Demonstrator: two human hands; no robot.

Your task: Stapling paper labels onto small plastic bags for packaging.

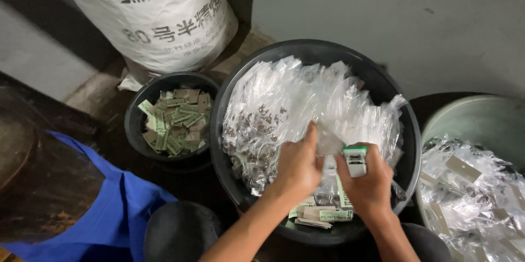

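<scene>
At the lower centre, the right hand (367, 183) gripped a small white-and-green stapler (355, 160); the left hand (298, 166) pinched a clear plastic packet (330, 147) above the large black basin (232, 92); a smaller bucket of green labels (175, 122) stood left.

Sack (164, 16): large, white woven, printed, standing against the wall.
Small tub (136, 125): black, filled with green and brown paper tags.
Pale basin (476, 120): right side, holding clear packets.
Blue cloth (117, 207): lower left.
</scene>
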